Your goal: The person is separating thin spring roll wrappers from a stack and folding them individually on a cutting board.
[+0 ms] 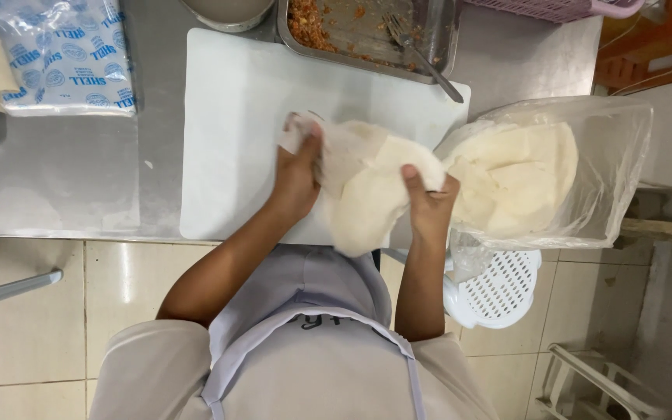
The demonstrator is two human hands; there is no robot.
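A thin, pale wrapper sheet [367,183] is held over the near edge of a white cutting board [235,101], which lies on a steel desk [64,171]. The left hand [299,175] is clenched on the sheet's left end, thumb on top. The right hand [428,204] is pinched on the sheet's right part, just beside the mouth of a clear plastic bag [608,155].

The bag lies at the right end of the desk, partly past its edge; a stack of round pale wrappers [515,175] is seen inside it. The sheet being held appears continuous with this stack; whether it is fully free cannot be told.

At the far left, a clear packet printed with blue marks [64,54] lies flat, pale contents inside. Behind the board, a metal tray [367,35] with orange-brown filling residue holds a fork [421,54]. A round metal bowl [227,12] sits left of the tray. A white perforated stool [499,288] stands below the bag, on the tiled floor [40,311].
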